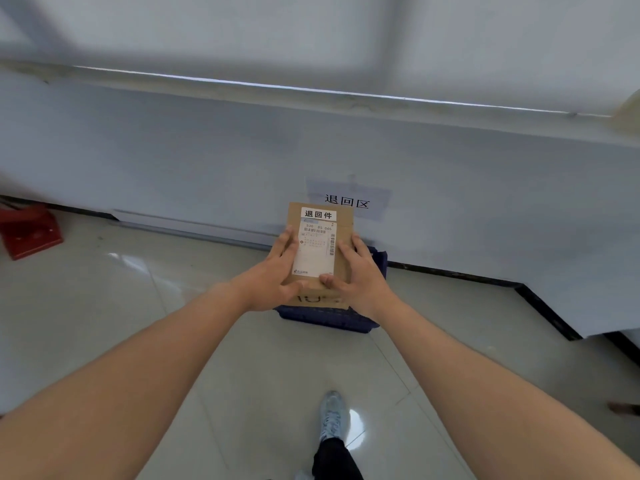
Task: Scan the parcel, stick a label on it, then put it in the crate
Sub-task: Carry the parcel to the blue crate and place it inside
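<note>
Small stiff cardboard parcel (320, 251), seemingly light, label (318, 214) stuck on, above blue crate (332, 318) by far wall, clasped by left hand (277, 271) and right hand (360, 275); grip best on side edges.

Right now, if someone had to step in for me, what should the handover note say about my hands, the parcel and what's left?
Left hand: grip on the left edge of the brown cardboard parcel.
Right hand: grip on its right edge and near corner.
The parcel is held above the dark blue plastic crate on the floor by the wall.
Done: white label with bold black characters is on top, above the shipping label. Scanning cannot be confirmed.
Left: lower the parcel into the crate and let go.
</note>
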Motion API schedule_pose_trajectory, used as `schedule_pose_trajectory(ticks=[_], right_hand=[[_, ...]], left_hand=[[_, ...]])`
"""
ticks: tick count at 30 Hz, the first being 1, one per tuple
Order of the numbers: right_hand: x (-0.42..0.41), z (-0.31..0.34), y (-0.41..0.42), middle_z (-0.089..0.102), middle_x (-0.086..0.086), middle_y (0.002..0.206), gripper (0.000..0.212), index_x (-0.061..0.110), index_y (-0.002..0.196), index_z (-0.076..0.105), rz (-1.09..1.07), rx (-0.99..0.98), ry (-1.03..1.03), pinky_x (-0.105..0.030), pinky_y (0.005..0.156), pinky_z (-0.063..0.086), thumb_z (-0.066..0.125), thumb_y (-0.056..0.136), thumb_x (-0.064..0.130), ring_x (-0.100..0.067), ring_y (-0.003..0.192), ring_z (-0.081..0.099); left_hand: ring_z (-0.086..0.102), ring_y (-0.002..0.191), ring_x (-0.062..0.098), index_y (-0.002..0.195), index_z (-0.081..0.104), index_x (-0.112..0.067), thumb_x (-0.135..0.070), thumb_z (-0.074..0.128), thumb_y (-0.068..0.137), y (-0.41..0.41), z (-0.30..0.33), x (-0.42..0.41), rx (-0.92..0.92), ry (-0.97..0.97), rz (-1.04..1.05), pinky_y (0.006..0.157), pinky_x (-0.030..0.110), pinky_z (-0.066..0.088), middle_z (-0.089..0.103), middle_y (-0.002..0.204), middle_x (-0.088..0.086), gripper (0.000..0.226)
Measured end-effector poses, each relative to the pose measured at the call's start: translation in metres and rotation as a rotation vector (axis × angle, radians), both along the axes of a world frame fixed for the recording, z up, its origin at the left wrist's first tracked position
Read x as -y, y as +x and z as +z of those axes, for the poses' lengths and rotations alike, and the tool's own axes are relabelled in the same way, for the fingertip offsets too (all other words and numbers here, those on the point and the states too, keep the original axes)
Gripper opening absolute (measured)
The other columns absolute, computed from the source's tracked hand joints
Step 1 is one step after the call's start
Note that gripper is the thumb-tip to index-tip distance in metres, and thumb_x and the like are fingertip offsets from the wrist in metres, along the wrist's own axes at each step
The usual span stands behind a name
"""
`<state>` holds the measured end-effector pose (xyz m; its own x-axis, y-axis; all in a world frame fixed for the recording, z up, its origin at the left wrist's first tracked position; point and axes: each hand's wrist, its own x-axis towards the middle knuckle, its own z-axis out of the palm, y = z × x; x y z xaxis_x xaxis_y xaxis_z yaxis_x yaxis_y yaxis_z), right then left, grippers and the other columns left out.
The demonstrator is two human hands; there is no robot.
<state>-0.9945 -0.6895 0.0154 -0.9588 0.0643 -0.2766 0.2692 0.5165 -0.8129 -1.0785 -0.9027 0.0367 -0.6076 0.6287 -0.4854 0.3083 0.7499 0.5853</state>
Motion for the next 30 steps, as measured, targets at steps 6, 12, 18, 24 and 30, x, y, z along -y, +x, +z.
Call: schedule_pose_trajectory(ticks=[6,12,18,24,30], right_hand=[[0.003,-0.026,-0.039,-0.005,0.005,0.175,0.093,0.028,0.166,0.018,-0.020,0.040,-0.024,-0.024,0.118,0.010,0.076,0.094,0.040,-0.013,0.159,0.000],[0.018,-0.073,-0.065,-0.005,0.010,0.174,0.093,0.029,0.166,0.020,-0.067,0.044,-0.007,0.000,0.105,0.006,0.077,0.093,0.036,0.003,0.152,0.004],[0.050,-0.142,-0.089,-0.006,0.007,0.174,0.092,0.024,0.166,0.021,-0.130,0.069,-0.015,-0.011,0.114,0.005,0.076,0.094,0.036,0.012,0.142,-0.004],[0.088,-0.205,-0.104,-0.004,0.004,0.175,0.087,0.024,0.165,0.025,-0.231,0.046,-0.055,-0.006,0.113,0.005,0.076,0.095,0.028,0.008,0.151,-0.009],[0.108,-0.286,-0.118,-0.005,0.007,0.174,0.091,0.023,0.166,0.018,-0.296,0.021,-0.068,-0.022,0.120,0.010,0.075,0.095,0.024,-0.001,0.157,-0.012]], left_hand=[[0.005,0.157,0.011,0.161,-0.024,-0.027,-0.040,0.061,0.099,-0.045,-0.025,0.000,0.034,0.008,0.016,0.113,0.022,0.030,-0.037,0.160,-0.031,0.106],[-0.006,0.160,0.012,0.165,-0.013,-0.020,-0.037,0.067,0.096,-0.083,-0.071,0.007,0.025,-0.006,-0.026,0.123,0.027,0.020,-0.028,0.168,-0.019,0.107],[-0.005,0.158,0.010,0.166,-0.007,-0.026,-0.028,0.065,0.096,-0.119,-0.144,0.029,0.053,0.013,-0.081,0.116,0.021,0.022,-0.022,0.170,-0.014,0.100],[-0.014,0.147,-0.014,0.167,0.000,-0.019,-0.018,0.060,0.099,-0.145,-0.210,0.052,0.055,0.035,-0.149,0.119,0.014,0.015,-0.015,0.173,-0.007,0.091],[-0.015,0.150,-0.008,0.167,0.005,-0.020,-0.013,0.059,0.100,-0.164,-0.280,0.060,0.036,0.061,-0.174,0.118,0.014,0.012,-0.008,0.174,-0.007,0.087]])
